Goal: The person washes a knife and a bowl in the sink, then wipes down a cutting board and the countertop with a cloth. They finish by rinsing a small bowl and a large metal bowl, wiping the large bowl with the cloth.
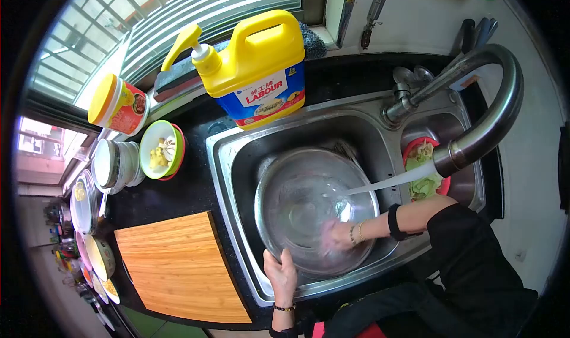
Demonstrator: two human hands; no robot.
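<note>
A large round metal basin (pixel 279 177) stands in the big bowl of the steel sink (pixel 221 160). From the curved faucet (pixel 510 94), a stream of water runs into it. My left hand (pixel 281 274) grips the basin's near rim, with the thumb and fingers on the edge. Inside the basin, near its right side, is my right hand (pixel 339 236), blurred by motion; its fingers are smeared and whether they hold something cannot be made out. Shallow water with ripples covers the basin's bottom.
A wooden cutting board (pixel 178 267) lies left of the sink. Behind are a yellow-and-blue detergent jug (pixel 261 70), a lidded tub (pixel 122 106), a green bowl (pixel 148 151) and stacked bowls (pixel 116 163). A red container (pixel 445 186) with leafy greens (pixel 423 183) sits in the small sink bowl.
</note>
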